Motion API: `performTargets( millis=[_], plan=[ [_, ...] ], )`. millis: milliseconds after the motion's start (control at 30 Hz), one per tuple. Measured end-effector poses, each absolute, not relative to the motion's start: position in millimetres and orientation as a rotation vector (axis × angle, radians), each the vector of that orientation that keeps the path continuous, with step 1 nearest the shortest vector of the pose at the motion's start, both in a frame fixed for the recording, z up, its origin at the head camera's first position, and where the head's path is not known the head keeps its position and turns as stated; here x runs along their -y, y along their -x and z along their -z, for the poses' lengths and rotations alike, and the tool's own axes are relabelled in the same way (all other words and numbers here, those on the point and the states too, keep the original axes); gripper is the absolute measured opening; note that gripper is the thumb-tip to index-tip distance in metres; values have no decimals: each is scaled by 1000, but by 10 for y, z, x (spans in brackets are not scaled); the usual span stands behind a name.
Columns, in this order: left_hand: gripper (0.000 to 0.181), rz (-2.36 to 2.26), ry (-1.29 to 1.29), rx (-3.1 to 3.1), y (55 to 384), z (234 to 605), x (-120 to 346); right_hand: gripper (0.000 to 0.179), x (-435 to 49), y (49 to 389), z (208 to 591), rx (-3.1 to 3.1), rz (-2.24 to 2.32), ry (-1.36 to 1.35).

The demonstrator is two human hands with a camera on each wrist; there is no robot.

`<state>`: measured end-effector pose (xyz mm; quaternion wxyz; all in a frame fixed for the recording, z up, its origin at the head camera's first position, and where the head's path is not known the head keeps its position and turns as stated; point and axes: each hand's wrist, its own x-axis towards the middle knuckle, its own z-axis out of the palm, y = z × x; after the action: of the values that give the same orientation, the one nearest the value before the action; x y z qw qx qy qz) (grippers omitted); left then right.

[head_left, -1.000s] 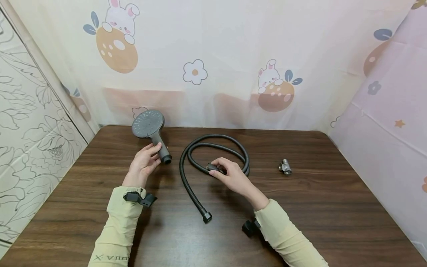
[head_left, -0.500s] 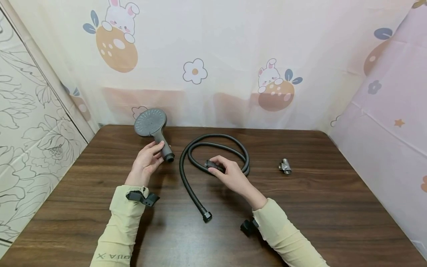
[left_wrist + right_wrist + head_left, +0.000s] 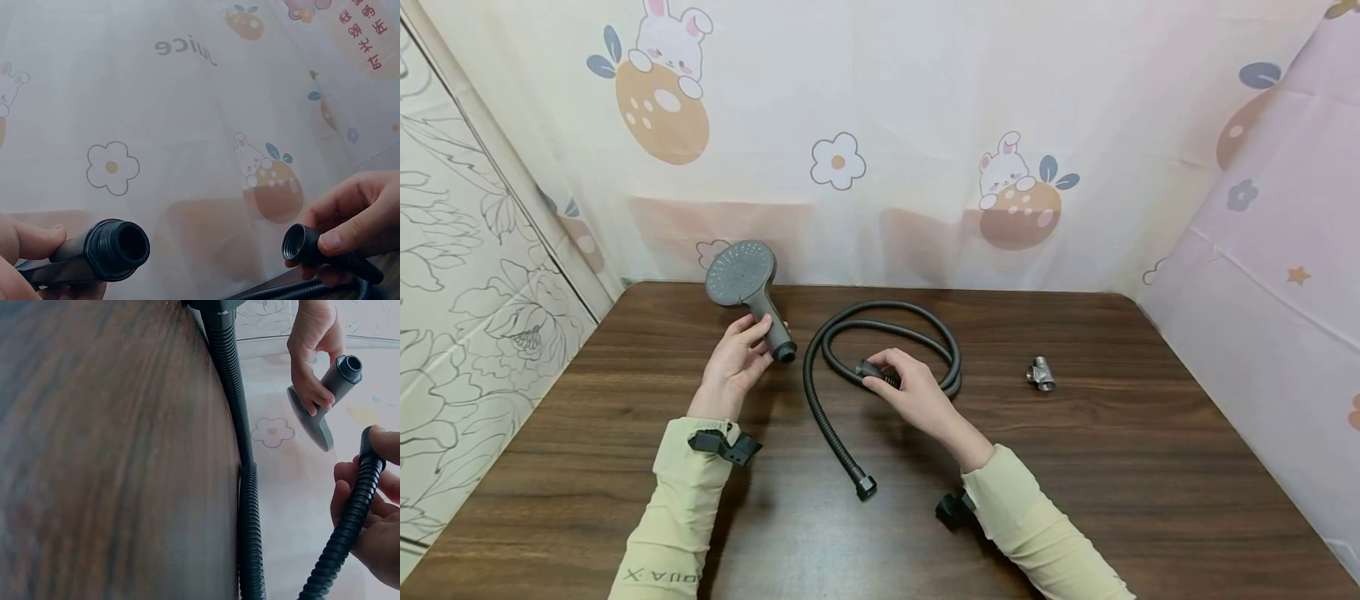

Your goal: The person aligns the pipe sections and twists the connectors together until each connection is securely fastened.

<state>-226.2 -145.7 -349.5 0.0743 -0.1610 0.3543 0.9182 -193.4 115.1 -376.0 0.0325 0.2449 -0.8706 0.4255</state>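
My left hand (image 3: 735, 367) grips a grey shower head (image 3: 741, 273) by its handle, spray face up and toward the camera. The handle's threaded end (image 3: 130, 245) points right in the left wrist view. My right hand (image 3: 917, 396) pinches one end of a black ribbed shower hose (image 3: 829, 433) by its connector nut (image 3: 300, 242), whose threaded opening faces left. A gap separates the nut from the handle's end. The rest of the hose lies looped on the table, its other end with a hex nut (image 3: 866, 487) near the middle front.
A small chrome tee fitting (image 3: 1041, 375) lies on the wooden table (image 3: 1135, 467) to the right of the hose. A patterned curtain (image 3: 917, 108) hangs behind the table's back edge. Each wrist wears a black camera mount.
The left hand has moved slightly right and up with the shower head. The right hand has shifted a little left with the hose end, narrowing the gap between them.
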Motion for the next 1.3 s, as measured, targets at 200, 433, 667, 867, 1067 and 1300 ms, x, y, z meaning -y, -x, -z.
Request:
performTargets(
  millis=[200, 433, 667, 867, 1067, 1300],
  plan=[
    [60, -2743, 421, -1142, 2237, 3489, 1420, 22, -1107, 1941, 3757, 2655, -1341, -761],
    [60, -2732, 343, -1216, 2232, 3447, 1366, 29, -1055, 1956, 3750, 2602, -1381, -742],
    [58, -2701, 340, -1305, 2235, 3434, 1304, 25, -1014, 1973, 3749, 2572, -1395, -707],
    [54, -2745, 340, -1273, 2233, 3452, 1276, 24, -981, 1978, 3748, 2540, -1419, -696],
    [62, -2818, 204, -1207, 2290, 3631, 1306, 25, -926, 1985, 3740, 2528, -1442, -699],
    [63, -2748, 295, -1278, 2223, 3495, 1213, 26, -895, 2001, 3736, 2528, -1468, -694]
  ],
)
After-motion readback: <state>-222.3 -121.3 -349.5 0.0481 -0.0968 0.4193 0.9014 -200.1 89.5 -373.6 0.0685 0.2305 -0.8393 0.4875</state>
